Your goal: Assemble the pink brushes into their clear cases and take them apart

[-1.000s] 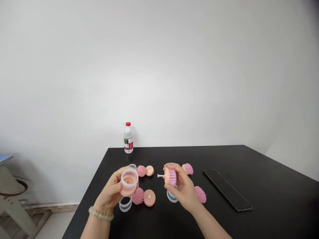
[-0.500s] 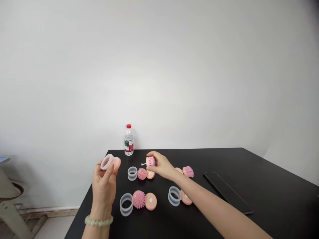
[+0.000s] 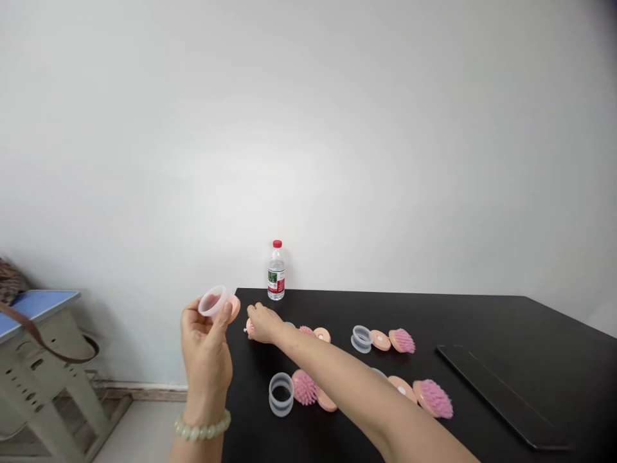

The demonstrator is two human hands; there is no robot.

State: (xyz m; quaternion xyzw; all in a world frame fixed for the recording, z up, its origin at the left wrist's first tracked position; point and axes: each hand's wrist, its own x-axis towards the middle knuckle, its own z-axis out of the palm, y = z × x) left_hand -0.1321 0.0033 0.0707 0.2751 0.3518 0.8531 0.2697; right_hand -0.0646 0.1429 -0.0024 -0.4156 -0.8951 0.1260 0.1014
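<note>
Right hand has moved to the left end of the surface, fingers closed on a pink brush, mostly hidden. Left hand stays raised off the surface, fingers gripping a clear cup with peach base. Clear ring stands just beside a spiked pink head.

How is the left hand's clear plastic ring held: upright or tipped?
Tipped: the clear plastic ring sits slanted in the left hand, its open rim facing the camera.
</note>
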